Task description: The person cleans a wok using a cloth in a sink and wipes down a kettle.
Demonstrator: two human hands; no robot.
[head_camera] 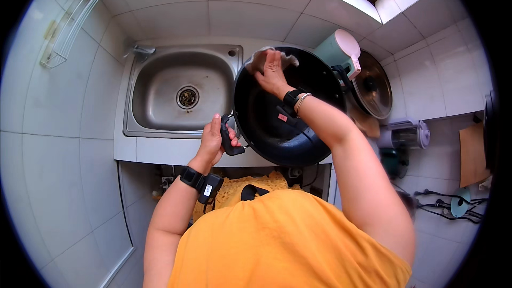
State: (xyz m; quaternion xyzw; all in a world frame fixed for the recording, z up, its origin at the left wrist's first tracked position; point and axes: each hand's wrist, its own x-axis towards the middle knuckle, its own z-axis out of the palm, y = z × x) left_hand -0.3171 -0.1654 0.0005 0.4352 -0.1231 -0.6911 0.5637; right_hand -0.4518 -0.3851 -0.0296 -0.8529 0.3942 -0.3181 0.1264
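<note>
A large black two-handled wok [260,108] sits tilted on the counter, overlapping the right rim of the sink. My left hand [212,138] grips its near-left black handle [229,138]. Over the wok's far-left inner wall, my right hand [273,73] presses a greyish cloth [259,61], whose ruffled edge sticks out past the fingers. The wok's other handle [342,76] points to the right, free of any hand. Part of the wok's inside is hidden by my right forearm and the black device strapped to that wrist.
Left of the wok lies a stainless-steel sink [160,88] with a faucet [142,50] in its corner. A mint-and-pink pitcher [338,50] and a glass pot lid [374,84] stand close on the right. Farther right are a clear-bodied appliance jar [406,134] and black cables [436,206].
</note>
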